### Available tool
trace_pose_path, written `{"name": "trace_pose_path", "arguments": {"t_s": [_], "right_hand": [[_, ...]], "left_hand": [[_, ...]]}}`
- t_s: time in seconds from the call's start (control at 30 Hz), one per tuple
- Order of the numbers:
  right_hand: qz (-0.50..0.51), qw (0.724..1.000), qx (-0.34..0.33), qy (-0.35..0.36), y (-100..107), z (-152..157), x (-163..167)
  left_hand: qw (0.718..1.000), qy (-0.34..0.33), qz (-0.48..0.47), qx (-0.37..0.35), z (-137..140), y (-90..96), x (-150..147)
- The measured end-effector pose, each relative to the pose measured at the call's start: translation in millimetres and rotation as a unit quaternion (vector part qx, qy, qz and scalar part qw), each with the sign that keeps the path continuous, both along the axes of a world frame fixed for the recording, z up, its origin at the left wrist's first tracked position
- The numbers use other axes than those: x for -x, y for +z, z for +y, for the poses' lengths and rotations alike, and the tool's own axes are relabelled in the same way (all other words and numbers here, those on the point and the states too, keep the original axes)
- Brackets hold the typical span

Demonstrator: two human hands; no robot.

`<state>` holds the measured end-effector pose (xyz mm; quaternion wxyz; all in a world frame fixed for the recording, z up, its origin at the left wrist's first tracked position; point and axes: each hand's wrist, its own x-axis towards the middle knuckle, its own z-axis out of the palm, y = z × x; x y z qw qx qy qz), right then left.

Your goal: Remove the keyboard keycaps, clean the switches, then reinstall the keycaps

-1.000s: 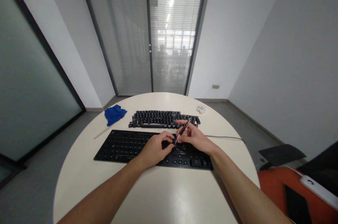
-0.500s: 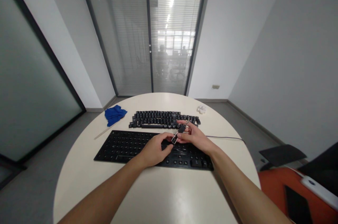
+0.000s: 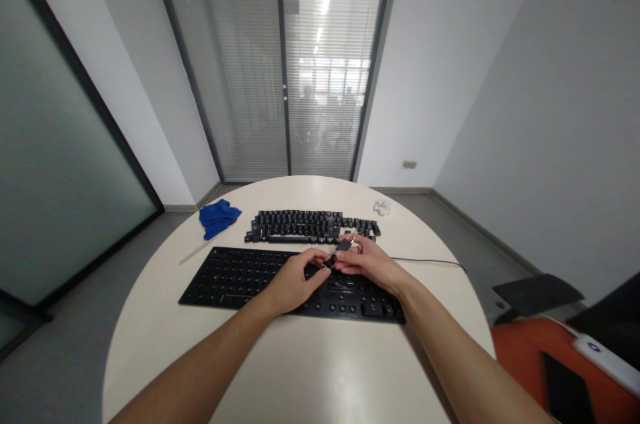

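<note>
Over the keyboard base (image 3: 235, 281), which has its keycaps off, my two hands meet at a small tool. My right hand (image 3: 369, 259) is closed around the dark handle of a wire keycap puller (image 3: 344, 246). Thin wires stick out at both ends of it. At the puller's lower end, the thumb and index finger of my left hand (image 3: 293, 283) close in a pinch. A small dark piece sits between the wires there; whether it is a keycap I cannot tell. Behind the base, black keycaps (image 3: 295, 224) lie in keyboard-like rows.
A blue cloth (image 3: 219, 219) and a thin stick (image 3: 200, 251) lie at the table's left. Crumpled white tissue (image 3: 383, 208) is at the back right. A cable (image 3: 425, 260) runs off the right edge. An orange chair (image 3: 520, 351) holds a dark flat object and a white strip-shaped device.
The keycap puller has turned and dipped slightly between my fingers, and my right fingers have shifted a little. My left hand stays nearly still.
</note>
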<state>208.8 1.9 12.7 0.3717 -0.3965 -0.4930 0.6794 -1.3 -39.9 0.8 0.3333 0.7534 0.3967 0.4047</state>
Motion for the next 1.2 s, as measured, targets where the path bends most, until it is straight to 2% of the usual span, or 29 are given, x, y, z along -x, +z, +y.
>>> {"name": "trace_pose_path", "arguments": {"t_s": [0.17, 0.33, 0.53, 0.8, 1.03, 1.1, 1.2], "right_hand": [[0.002, 1.000, 0.008, -0.014, 4.5, -2.2, 4.3], [0.010, 0.999, 0.011, -0.032, 5.6, -2.4, 6.5], [0.020, 1.000, 0.011, -0.020, 4.1, -2.0, 5.7], [0.022, 0.999, 0.030, 0.009, 3.3, -3.0, 1.9], [0.035, 0.998, 0.044, 0.024, 1.0, -2.1, 2.1], [0.037, 0.998, 0.045, 0.025, 0.6, -2.0, 2.0], [0.036, 0.998, 0.027, 0.033, 0.4, -2.1, 0.8]], "left_hand": [[0.998, -0.005, -0.061, 0.020, 4.6, -5.1, -0.3], [0.986, -0.008, -0.146, 0.084, 8.7, -6.4, -0.7], [0.981, -0.007, -0.166, 0.101, 9.6, -5.6, -0.4], [0.990, 0.000, -0.116, 0.075, 5.2, 2.6, -0.2], [1.000, -0.018, -0.019, 0.013, -0.9, 17.7, 3.1], [0.998, -0.028, -0.037, 0.032, 0.2, 15.0, 2.1], [0.985, -0.021, -0.120, 0.122, 2.9, 6.7, -1.2]]}}
